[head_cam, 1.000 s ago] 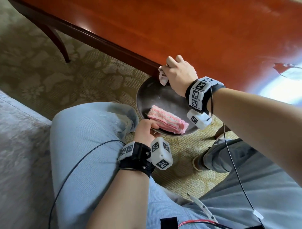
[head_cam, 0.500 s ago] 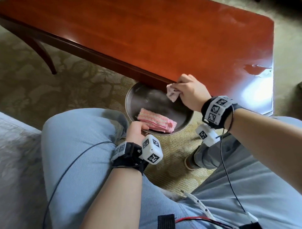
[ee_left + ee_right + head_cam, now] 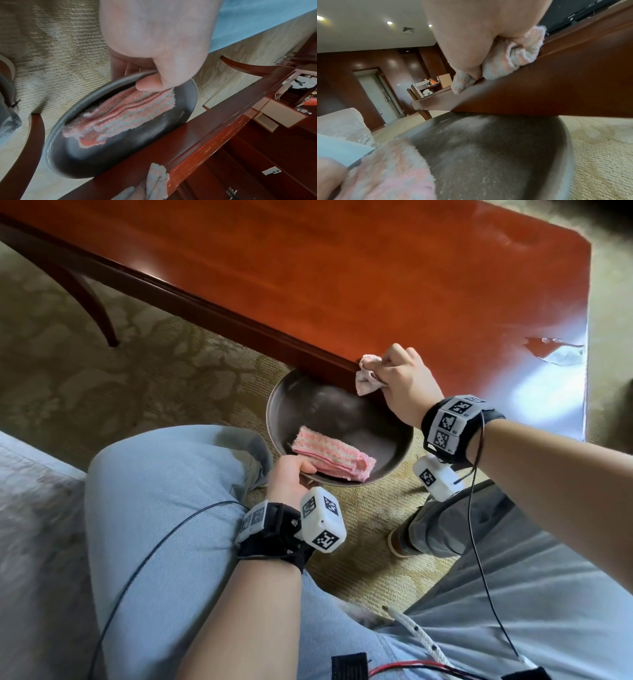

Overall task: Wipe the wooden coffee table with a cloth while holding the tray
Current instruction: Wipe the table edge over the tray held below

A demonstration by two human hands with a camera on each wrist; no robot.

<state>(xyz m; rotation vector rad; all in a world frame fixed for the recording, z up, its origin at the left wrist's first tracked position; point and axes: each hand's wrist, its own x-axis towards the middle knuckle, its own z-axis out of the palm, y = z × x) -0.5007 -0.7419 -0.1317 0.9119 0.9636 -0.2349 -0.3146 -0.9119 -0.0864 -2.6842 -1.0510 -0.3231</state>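
Note:
A reddish wooden coffee table point(image 3: 376, 275) fills the top of the head view. My right hand point(image 3: 394, 374) grips a small bunched pale cloth point(image 3: 366, 374) against the table's near edge point(image 3: 197, 142), seen up close in the right wrist view as the cloth point(image 3: 510, 59). Below that edge my left hand point(image 3: 291, 474) holds a round dark metal tray point(image 3: 308, 405) by its near rim, thumb on top point(image 3: 150, 83). A folded pink-and-white striped towel point(image 3: 332, 460) lies in the tray point(image 3: 120, 155), partly under my thumb.
Patterned beige carpet point(image 3: 154, 378) lies under the table. A curved table leg point(image 3: 92, 302) stands at the left. My knees in light jeans point(image 3: 164, 508) and a grey sofa cushion point(image 3: 30, 542) are close below. Cables trail from both wrist bands.
My right hand with the cloth has slid to the right along the table's near edge. The left hand keeps the tray in about the same place under the edge.

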